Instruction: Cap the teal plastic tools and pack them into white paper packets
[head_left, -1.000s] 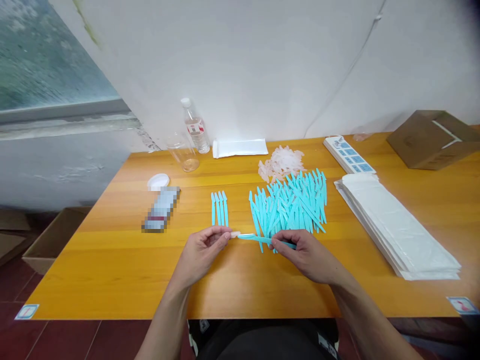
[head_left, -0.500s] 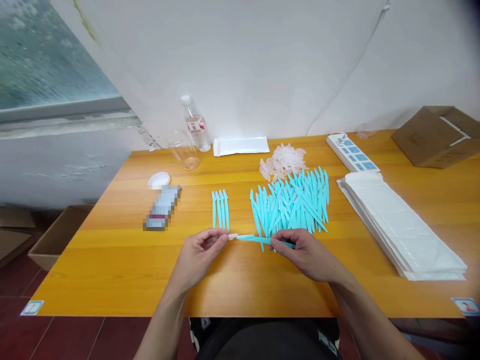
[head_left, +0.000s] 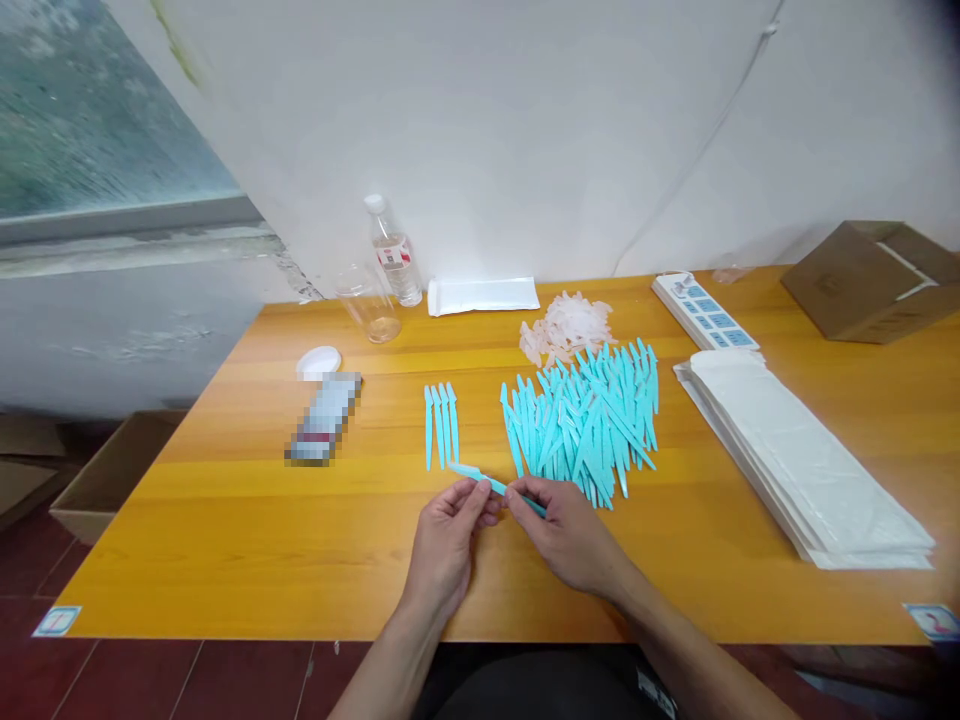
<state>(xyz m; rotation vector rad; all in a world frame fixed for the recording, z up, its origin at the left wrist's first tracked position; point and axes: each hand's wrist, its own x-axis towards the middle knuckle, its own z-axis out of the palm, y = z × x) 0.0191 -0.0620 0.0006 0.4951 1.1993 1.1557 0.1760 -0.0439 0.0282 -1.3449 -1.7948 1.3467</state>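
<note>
A turquoise eyebrow razor [head_left: 466, 470] is held level above the table, its head pointing left with a pale cap seemingly over the blade. My left hand [head_left: 452, 525] pinches it just behind the head. On its handle, the fingers of my right hand [head_left: 559, 520] are closed; the handle's end is partly hidden by them. Several matching razors [head_left: 441, 425] lie in a neat row beyond my left hand. To their right spreads a big heap of turquoise razors [head_left: 585, 420], and behind that is a pile of translucent pinkish caps [head_left: 568, 325].
White padded sleeves [head_left: 802, 450] are stacked at the right, below a stack of printed cards [head_left: 705, 312]. A cardboard box [head_left: 847, 285] sits far right. At the left are a blurred-out flat item [head_left: 326, 415], white lid [head_left: 319, 362], clear jar [head_left: 367, 305] and water bottle [head_left: 396, 255].
The cap that my left hand held off the razor's tip now appears to be over the blade. My hands came closer together, and the left fingers moved onto the razor.
</note>
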